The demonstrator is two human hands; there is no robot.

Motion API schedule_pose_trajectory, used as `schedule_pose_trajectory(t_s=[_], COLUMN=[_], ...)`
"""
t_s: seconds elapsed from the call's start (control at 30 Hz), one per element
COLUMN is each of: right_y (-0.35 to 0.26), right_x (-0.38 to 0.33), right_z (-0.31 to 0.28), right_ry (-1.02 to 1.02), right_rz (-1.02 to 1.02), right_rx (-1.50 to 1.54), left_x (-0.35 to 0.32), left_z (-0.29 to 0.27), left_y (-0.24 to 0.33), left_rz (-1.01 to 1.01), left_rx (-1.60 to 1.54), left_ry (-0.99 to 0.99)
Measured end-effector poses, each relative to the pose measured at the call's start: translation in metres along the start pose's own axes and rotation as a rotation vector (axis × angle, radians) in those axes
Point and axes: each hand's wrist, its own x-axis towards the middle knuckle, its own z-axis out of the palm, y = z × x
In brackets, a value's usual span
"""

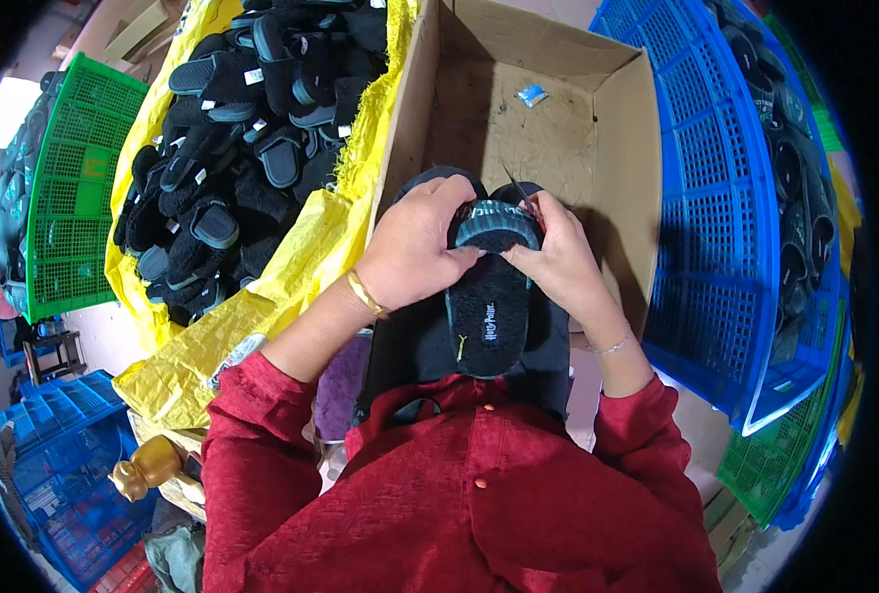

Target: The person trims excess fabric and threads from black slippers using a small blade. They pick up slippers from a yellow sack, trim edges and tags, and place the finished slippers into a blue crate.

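Both hands pinch a black fuzzy slipper [489, 306] with teal strap: left hand [415, 252] at nine o'clock, right hand [558, 262] at three. The open cardboard box [558, 128] lies at twelve, its walls close.

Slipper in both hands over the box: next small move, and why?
Probably a short lowering of the black slipper into the cardboard box. Both the left hand and the right hand grip it at the teal-edged strap, right at the box's near edge, and the box floor beyond holds only a small blue packet. Whether the strap work is finished cannot be told.
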Motion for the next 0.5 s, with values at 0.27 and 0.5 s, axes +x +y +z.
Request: schedule_pose_trajectory(t_s=[0.27,0.5], right_y=[0.009,0.014], right_x=[0.001,0.001], right_z=[0.005,0.02], right_ry=[0.208,0.495], right_rz=[0.085,0.096], right_rx=[-0.22,-0.187], left_x=[0.008,0.022], left_z=[0.027,0.04], left_y=[0.006,0.011], left_rz=[0.094,0.189], left_rx=[0.206,0.255], left_ry=[0.3,0.496])
